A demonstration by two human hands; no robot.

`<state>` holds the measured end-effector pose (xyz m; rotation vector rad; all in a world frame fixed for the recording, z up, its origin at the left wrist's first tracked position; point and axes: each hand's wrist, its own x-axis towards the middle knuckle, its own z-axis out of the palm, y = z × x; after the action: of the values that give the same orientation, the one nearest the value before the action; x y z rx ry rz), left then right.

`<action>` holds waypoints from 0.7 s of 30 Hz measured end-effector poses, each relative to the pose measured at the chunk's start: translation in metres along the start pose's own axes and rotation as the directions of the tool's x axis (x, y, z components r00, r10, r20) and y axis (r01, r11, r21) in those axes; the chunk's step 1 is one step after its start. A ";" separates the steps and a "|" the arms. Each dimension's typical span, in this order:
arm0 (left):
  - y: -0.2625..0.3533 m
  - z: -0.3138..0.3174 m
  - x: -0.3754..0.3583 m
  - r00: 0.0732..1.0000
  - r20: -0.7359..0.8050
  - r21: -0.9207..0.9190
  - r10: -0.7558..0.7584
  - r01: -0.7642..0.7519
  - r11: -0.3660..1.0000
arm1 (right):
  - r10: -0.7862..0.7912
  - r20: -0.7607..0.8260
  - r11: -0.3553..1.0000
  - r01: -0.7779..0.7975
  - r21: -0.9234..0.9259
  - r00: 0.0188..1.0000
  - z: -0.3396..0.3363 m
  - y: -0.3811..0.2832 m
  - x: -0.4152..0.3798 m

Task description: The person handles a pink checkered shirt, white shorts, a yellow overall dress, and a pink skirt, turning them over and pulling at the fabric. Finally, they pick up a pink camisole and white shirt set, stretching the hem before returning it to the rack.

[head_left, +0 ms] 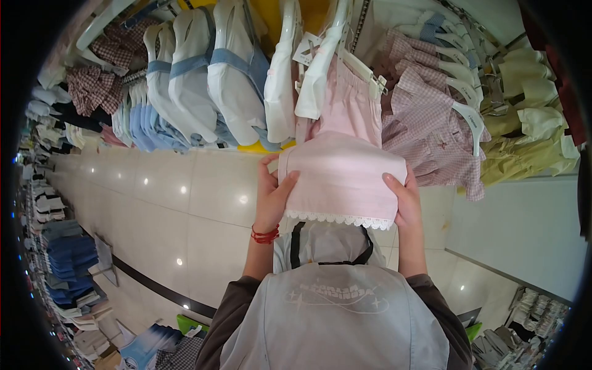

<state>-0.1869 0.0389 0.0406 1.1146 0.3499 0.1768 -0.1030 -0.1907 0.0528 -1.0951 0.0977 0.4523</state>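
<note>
Stretching between left hand (pixel 272 197) and right hand (pixel 407 198), pink garment (pixel 342 179) with lace hem (pixel 339 219); fingers (pixel 266 165) pinch both side edges, hidden fingertips probably curled underneath.

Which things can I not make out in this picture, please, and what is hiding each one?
All in the head view:
Most fingers of the left hand and right hand: behind the pink garment.
Lettering on the grey overgarment: too faint to read.
Print on the white tag: too small.
Wearer's feet: out of sight beneath the overgarment.
Dark red cloth, far right: cut off by the black lens border.
</note>
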 end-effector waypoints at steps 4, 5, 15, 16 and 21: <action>0.017 0.008 -0.006 0.993 0.066 0.097 0.094 -0.100 0.990 | -0.177 -0.044 0.916 0.148 -0.374 0.983 -0.001 0.000 -0.004; 0.018 0.009 -0.008 0.993 0.077 0.093 0.090 -0.097 0.991 | -0.287 -0.050 0.817 0.217 -0.534 0.957 0.000 0.001 -0.005; 0.025 0.037 -0.032 0.957 0.289 0.120 -0.031 -0.004 0.993 | -0.498 0.522 0.271 0.696 -0.665 0.693 0.060 0.010 -0.014; 0.029 0.037 -0.034 0.953 0.300 0.133 -0.035 -0.006 0.991 | -0.504 0.518 0.299 0.702 -0.646 0.691 0.064 0.014 -0.013; 0.040 0.032 -0.041 0.925 0.366 0.241 0.100 -0.198 0.950 | -0.600 0.531 0.224 0.763 -0.607 0.599 0.076 0.018 -0.007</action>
<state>-0.2119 0.0165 0.0965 1.4217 -0.0345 0.0623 -0.1273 -0.1197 0.0753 -1.8468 -0.8681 -0.3124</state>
